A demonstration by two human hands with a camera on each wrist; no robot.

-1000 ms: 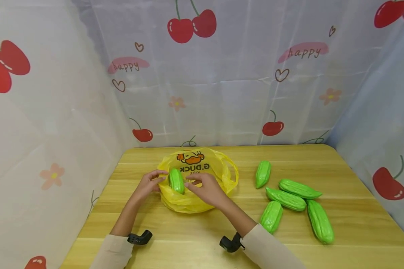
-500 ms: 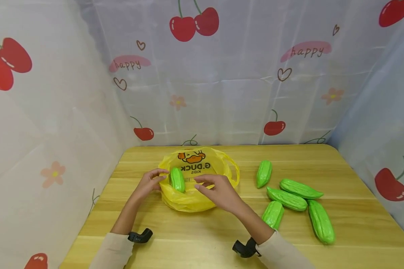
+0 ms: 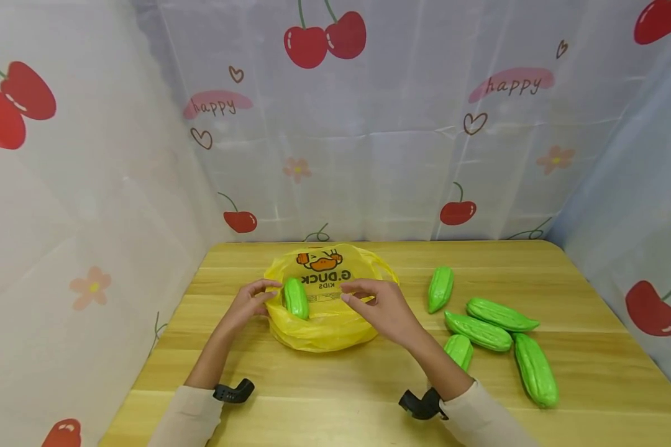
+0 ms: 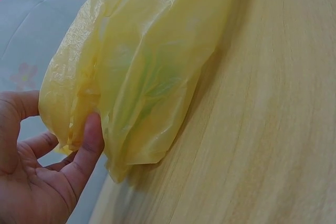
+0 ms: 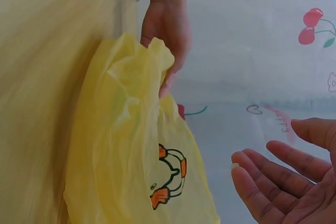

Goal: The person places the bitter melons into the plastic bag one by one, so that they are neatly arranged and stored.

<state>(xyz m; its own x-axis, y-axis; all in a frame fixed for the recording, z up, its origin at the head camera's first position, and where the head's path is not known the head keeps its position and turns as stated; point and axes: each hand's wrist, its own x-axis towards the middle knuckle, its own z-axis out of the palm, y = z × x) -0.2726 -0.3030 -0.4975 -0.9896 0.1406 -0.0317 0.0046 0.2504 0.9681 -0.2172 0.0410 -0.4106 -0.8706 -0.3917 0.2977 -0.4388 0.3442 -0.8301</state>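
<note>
A yellow plastic bag [image 3: 319,332] printed with a duck stands with its mouth spread on the wooden table. Inside, toward its left side, leans a green, ridged bitter melon [image 3: 296,299], glossy like a toy. My left hand [image 3: 250,305] pinches the left rim of the bag, thumb on one side and fingers on the other, as the left wrist view shows. Over the right part of the bag's mouth hovers my right hand [image 3: 384,310], its fingers relaxed and holding nothing. Through the bag's film a green shape shows faintly in the left wrist view.
To the right on the table [image 3: 324,397] lie several more bitter melons [image 3: 478,331], some touching one another. One of them [image 3: 458,351] is partly covered by my right forearm. Behind and beside the table hangs a cherry-patterned cloth [image 3: 335,149].
My right hand has drawn away to the right from the bitter melon in the bag. The left hand keeps its place at the rim.
</note>
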